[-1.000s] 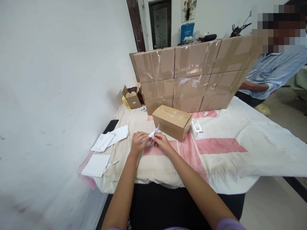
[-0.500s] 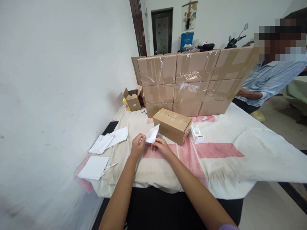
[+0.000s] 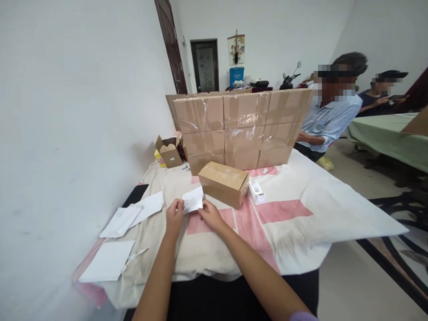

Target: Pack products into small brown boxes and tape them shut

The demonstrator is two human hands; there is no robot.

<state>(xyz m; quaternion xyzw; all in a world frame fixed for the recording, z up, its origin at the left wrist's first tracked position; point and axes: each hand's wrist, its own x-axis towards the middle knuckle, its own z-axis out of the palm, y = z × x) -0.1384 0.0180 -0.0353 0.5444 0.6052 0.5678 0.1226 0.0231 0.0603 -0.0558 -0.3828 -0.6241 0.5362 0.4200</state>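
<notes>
Between my hands is a small white sheet of paper (image 3: 193,200) with faint print on it, held above the cloth. My left hand (image 3: 174,215) pinches its left edge. The lower right corner is gripped by my right hand (image 3: 211,215). Just beyond, a closed brown cardboard box (image 3: 222,183) lies at an angle on the table. A white tape dispenser (image 3: 257,192) stands by the box's right end. To the left are printed white papers (image 3: 122,221) and a blank white sheet (image 3: 107,261), with a thin white object (image 3: 136,255) beside it that I cannot make out.
A wall of taped cartons (image 3: 242,129) stands across the back of the cloth-covered table (image 3: 321,218). An open small box (image 3: 170,154) sits at the back left by the white wall. A person in a light blue shirt (image 3: 337,118) is behind the cartons; another person (image 3: 377,100) sits farther right.
The view has swung right, so the table appears shifted left and a second person shows. The paper is turned flatter, and its printed side now faces me. Both hands still hold it.
</notes>
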